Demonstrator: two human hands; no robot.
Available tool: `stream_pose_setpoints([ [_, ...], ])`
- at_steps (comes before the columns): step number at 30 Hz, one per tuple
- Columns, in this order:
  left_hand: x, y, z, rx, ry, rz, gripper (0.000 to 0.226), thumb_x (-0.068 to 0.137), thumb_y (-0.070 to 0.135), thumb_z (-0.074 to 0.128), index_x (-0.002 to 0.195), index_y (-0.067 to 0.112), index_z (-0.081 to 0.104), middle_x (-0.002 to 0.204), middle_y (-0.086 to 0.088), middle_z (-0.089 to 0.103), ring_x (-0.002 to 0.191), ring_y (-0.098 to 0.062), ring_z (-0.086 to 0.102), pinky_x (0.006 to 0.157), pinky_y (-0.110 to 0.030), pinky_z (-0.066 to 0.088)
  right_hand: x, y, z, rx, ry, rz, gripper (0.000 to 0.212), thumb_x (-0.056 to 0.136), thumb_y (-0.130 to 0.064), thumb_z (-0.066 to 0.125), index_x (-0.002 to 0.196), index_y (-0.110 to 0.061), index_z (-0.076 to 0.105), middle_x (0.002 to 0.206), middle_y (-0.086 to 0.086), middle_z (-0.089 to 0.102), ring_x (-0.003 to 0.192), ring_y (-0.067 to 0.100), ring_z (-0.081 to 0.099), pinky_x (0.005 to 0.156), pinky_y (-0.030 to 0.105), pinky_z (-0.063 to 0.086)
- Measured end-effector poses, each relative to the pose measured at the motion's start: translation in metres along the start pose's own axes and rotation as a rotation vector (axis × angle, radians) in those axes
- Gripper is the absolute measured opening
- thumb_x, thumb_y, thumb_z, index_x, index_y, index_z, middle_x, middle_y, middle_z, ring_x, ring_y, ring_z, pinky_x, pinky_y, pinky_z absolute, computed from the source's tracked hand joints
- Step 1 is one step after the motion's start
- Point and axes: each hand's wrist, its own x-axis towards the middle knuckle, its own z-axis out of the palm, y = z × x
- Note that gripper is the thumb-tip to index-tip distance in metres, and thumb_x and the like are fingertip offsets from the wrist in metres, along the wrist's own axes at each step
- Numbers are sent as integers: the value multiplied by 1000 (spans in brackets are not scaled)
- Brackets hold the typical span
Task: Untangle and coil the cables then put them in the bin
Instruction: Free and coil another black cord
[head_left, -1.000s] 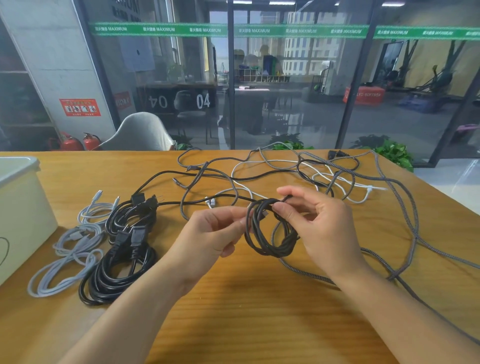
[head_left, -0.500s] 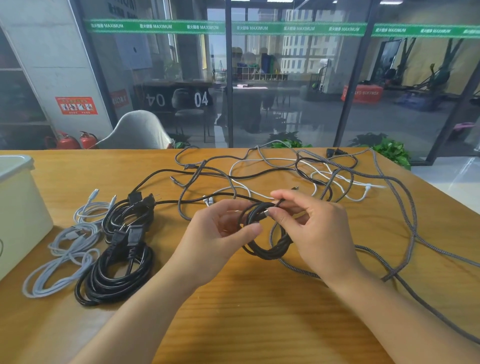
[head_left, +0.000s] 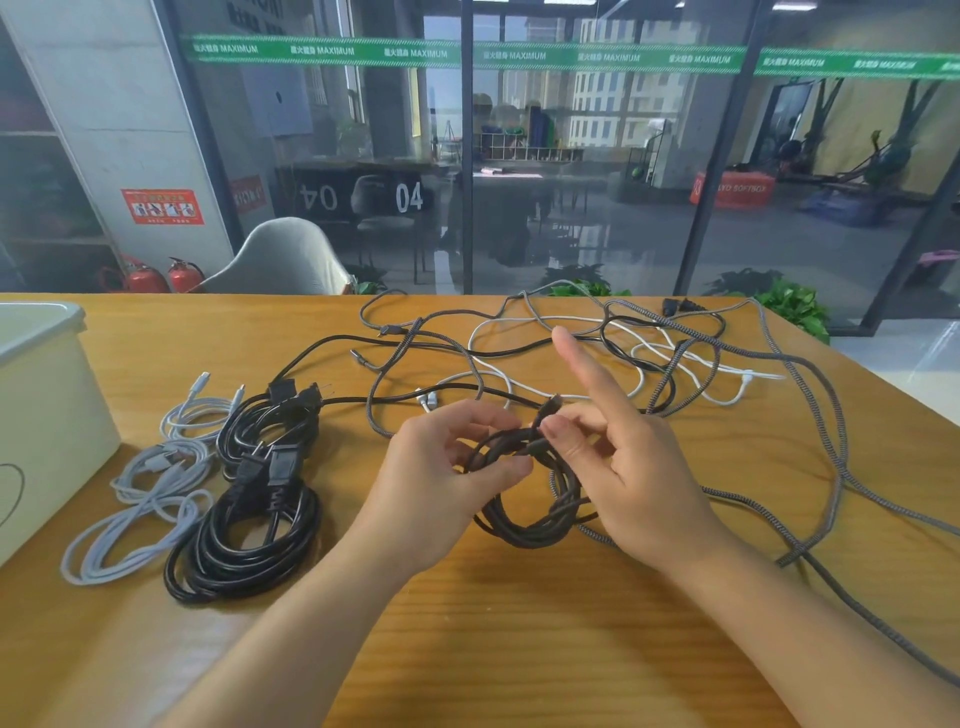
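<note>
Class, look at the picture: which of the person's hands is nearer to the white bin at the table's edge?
Left. The left hand holds the dark coil on the side toward the bin; the right hand is farther away.

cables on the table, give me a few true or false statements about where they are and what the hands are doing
1. Both hands hold the dark coiled cable. True: the left hand and right hand both grip it.
2. The coiled black power cords lie inside the white bin. False: they lie on the wooden table, beside the bin.
3. The right hand's index finger points up, off the cable. True.
4. The white cable is neatly coiled. False: it lies loose in the tangle at the far side.
5. The grey coiled cables lie between the bin and the black cords. True.
</note>
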Motion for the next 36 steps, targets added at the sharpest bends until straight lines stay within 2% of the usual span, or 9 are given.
stream_pose_setpoints([
  [4, 1, -2, -2, 29, 43, 43, 22, 88, 24, 81, 107, 35, 75, 98, 12, 75, 82, -16, 73, 75, -30, 63, 0, 1, -2, 60, -32, 96, 44, 102, -42, 57, 146, -42, 51, 103, -21, 76, 80, 8, 70, 69, 21, 51],
  [6, 1, -2, -3, 15, 62, 55, 19, 91, 21, 79, 108, 31, 76, 95, 8, 75, 75, -17, 72, 69, -28, 61, 0, 4, 0, 125, -76, 179, 31, 101, -41, 62, 131, -43, 62, 104, -16, 75, 89, 11, 73, 76, 36, 59],
  [8, 2, -3, -3, 18, 64, 60, 19, 91, 20, 78, 108, 28, 75, 93, 7, 75, 73, -18, 72, 68, -30, 61, -1, 6, 3, 150, -101, 224, 24, 99, -38, 66, 123, -42, 68, 103, -14, 75, 87, 14, 73, 76, 44, 61],
  [11, 1, -3, -2, 40, 42, 60, 22, 91, 22, 78, 111, 28, 74, 96, 8, 74, 75, -18, 73, 72, -37, 64, -2, 6, 5, 109, -59, 187, 21, 98, -33, 70, 118, -37, 72, 100, -16, 75, 80, 12, 73, 70, 38, 61],
  [18, -1, 0, 0, 24, 29, 73, 21, 88, 23, 81, 106, 30, 71, 98, 9, 70, 67, -20, 74, 68, -43, 64, -3, -2, 7, 103, 61, 111, 12, 94, -32, 75, 106, -30, 75, 92, -18, 74, 85, 9, 74, 66, 11, 49],
  [24, -3, -1, 3, 49, -12, 120, 22, 91, 25, 78, 109, 35, 70, 104, 11, 67, 68, -22, 72, 65, -30, 60, -3, -4, 11, 86, 77, 62, 10, 95, -27, 74, 105, -29, 75, 93, -17, 74, 83, 7, 74, 70, 21, 56],
  [27, -4, 0, 5, -6, -22, 145, 25, 95, 19, 74, 115, 34, 71, 108, 7, 65, 67, -22, 71, 64, -34, 60, -3, -5, 9, 139, 58, 114, 7, 98, -25, 70, 106, -25, 72, 92, -14, 76, 87, 9, 75, 75, 33, 60],
  [31, -3, 0, 5, -67, 7, 131, 17, 100, 11, 66, 109, 23, 73, 90, 2, 70, 62, -22, 69, 58, -32, 60, -2, -5, 8, 201, 33, 171, 2, 104, -25, 60, 105, -23, 62, 87, -6, 78, 83, 17, 76, 74, 48, 62],
  [36, -2, -1, 4, -83, 29, 91, 12, 99, 11, 65, 106, 17, 73, 63, 4, 68, 61, -31, 68, 58, -29, 59, 1, -7, 6, 379, 50, 340, 6, 105, -22, 58, 108, -17, 59, 92, -2, 80, 84, 13, 77, 66, 33, 64],
])
